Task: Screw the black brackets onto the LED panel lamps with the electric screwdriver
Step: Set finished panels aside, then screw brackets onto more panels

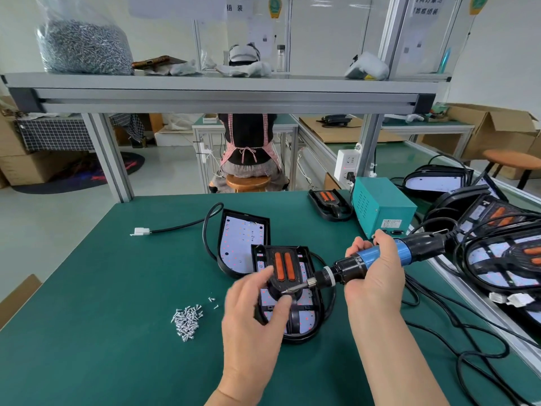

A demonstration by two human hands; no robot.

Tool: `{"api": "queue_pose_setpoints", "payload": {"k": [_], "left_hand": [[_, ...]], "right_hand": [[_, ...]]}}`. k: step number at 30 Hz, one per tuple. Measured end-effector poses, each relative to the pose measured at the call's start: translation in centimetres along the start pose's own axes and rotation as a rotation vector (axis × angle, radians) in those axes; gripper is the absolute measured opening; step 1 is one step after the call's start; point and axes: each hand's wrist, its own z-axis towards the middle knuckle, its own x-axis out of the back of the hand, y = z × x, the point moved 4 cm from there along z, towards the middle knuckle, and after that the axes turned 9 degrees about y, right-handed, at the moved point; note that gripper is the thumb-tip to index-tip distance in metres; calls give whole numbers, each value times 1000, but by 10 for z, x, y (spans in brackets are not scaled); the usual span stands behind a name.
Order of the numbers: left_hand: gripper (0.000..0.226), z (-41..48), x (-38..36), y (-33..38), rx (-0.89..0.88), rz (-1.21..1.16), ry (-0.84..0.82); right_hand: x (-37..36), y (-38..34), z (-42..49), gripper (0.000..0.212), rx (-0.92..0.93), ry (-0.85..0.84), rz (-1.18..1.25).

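Note:
An LED panel lamp [304, 320] lies on the green table with a black bracket [282, 266] bearing two orange strips on top of it. My right hand [374, 276] grips the blue and black electric screwdriver [377, 257], held nearly level, its bit pointing left over the bracket's near end. My left hand [257, 306] hovers over the lamp's left side, thumb and forefinger pinched at the bit's tip, where a small screw seems to sit. A second lamp [240, 244] without a bracket lies behind, partly under the first.
A pile of loose screws [187, 319] lies left of my left hand. A teal power box [380, 208] and another bracketed lamp [329, 203] stand at the back right. Several lamps [503, 256] and black cables crowd the right. A person sits beyond the table.

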Motion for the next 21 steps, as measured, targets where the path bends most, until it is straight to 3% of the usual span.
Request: {"api": "queue_pose_setpoints", "payload": {"k": [1, 3, 5, 7, 10, 13, 21], "left_hand": [[38, 5, 4, -4, 1, 25, 52], [41, 16, 6, -17, 183, 35, 75], [57, 28, 1, -31, 399, 91, -4], [71, 40, -7, -37, 473, 206, -119], [78, 55, -24, -36, 474, 407, -287], [72, 61, -36, -29, 387, 630, -386], [65, 59, -42, -33, 453, 467, -356]], "right_hand": [[-2, -2, 3, 30, 14, -8, 0], [-7, -7, 8, 32, 67, -24, -4], [-13, -12, 13, 36, 141, -34, -21], [-23, -18, 17, 35, 228, -63, -47], [-45, -27, 20, 19, 370, -148, -77], [-66, -31, 20, 18, 498, -232, -142], [-101, -5, 32, 26, 563, -334, -266]]}}
